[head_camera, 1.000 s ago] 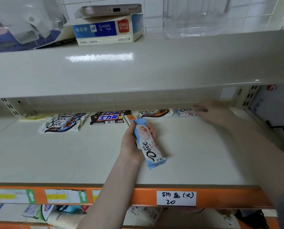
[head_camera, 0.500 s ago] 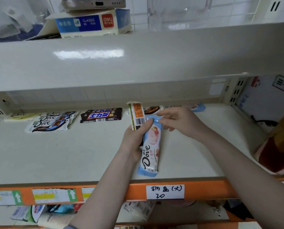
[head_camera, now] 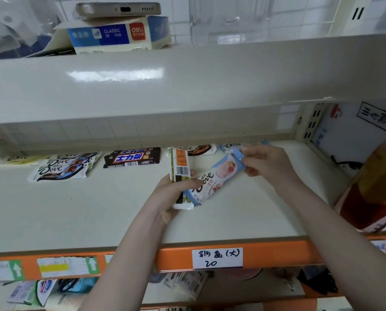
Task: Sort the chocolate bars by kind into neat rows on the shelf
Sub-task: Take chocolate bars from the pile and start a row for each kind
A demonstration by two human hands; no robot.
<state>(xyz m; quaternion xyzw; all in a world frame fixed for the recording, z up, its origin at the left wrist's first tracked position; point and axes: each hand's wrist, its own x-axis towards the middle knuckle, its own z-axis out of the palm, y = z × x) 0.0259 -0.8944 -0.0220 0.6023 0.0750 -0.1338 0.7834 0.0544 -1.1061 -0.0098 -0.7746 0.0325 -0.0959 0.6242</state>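
While my left hand point(head_camera: 176, 191) grips two bars, an orange one point(head_camera: 180, 163) and a pink Dove point(head_camera: 212, 180), my right hand point(head_camera: 262, 161) pinches the Dove's top end above the shelf point(head_camera: 97, 216). I'd draw it out cleanly, then lay it flush beside its match point(head_camera: 231, 145) at the back.

You face a cream metal shelf point(head_camera: 52, 221) with an orange front rail point(head_camera: 176, 258), white wall tiles point(head_camera: 97, 131) behind it, and light glaring off the upper shelf point(head_camera: 115, 74).
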